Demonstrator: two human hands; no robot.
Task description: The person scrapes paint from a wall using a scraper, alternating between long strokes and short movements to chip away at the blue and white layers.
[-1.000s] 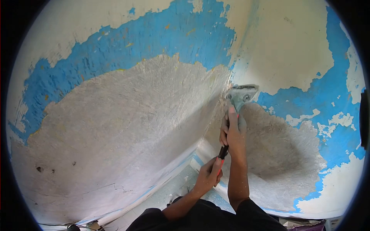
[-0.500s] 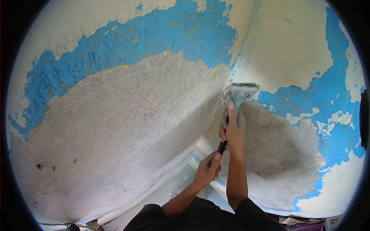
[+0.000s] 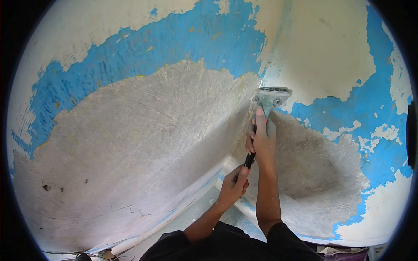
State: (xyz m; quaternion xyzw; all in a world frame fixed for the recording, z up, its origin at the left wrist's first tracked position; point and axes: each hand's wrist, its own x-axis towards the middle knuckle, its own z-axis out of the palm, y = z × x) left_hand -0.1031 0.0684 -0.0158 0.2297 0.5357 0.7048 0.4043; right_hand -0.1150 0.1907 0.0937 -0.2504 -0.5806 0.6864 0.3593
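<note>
- Two walls meet in a corner: the left wall (image 3: pixel 130 139) and the right wall (image 3: pixel 305 169) each show a grey bare patch, bordered by blue paint (image 3: pixel 174 43) and, beyond it, a cream coat (image 3: pixel 326 56). Between their bases I see a wedge of pale floor (image 3: pixel 202 206).
- Principal object: a wide-headed scraper (image 3: pixel 271 99), viewed from afar through my head camera. Its head lies in front of the right wall, just beside the corner; I cannot tell whether the whole blade edge (image 3: pixel 275 89) touches the plaster.
- Right hand (image 3: pixel 263 139): fingers curled closed around the upper handle directly below the head, thumb laid upward along the neck.
- Left hand (image 3: pixel 234 186): closed around the lower handle, thumb along the shaft. A black section (image 3: pixel 249 160) shows between the two grips, which stand apart.
- Handling, as I judge it: the head looks like metal, stiff and probably heavier than the handle, so the balance should sit toward the blade. Nothing about it appears fragile. Pale dust on the head may make the neck somewhat slippery.
- Points of hold, in my estimation: one hand close below the head for direction, the other low on the handle for leverage. Fingers belong behind the screws (image 3: pixel 277 102), clear of the edge.
</note>
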